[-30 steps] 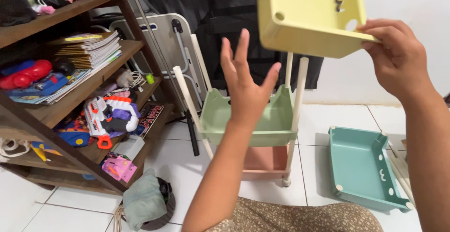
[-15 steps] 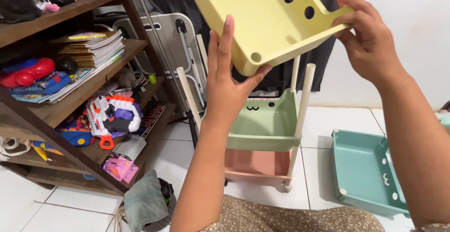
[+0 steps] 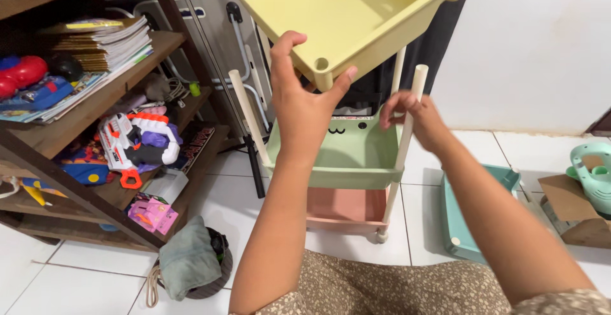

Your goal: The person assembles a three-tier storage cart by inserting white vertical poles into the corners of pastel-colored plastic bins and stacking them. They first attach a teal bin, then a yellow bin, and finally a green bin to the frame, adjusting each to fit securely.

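The right hand (image 3: 417,116) has been taken off the yellow tray (image 3: 344,16) and brought down to the near right pole (image 3: 407,130), where its fingers are closed round the pole just below the tip. The tray has been carried higher and is now held by the left hand (image 3: 304,102) alone, thumb over the rim and fingers under the corner beside a round socket. The tray is tilted, above the poles and apart from them. Below it a green tray (image 3: 337,156) is seated on the poles, with a pink tray (image 3: 347,207) under that. A teal tray (image 3: 461,226) lies on the floor (image 3: 242,219) to the right, partly hidden by the right arm. A brown cardboard box (image 3: 569,210) is seen at the far right, with a pale green plastic piece resting on it. On the wooden shelf (image 3: 95,108) at the left, a stack of books, a toy blaster and a small pink package are kept. A grey cloth (image 3: 188,264) lies on the floor.
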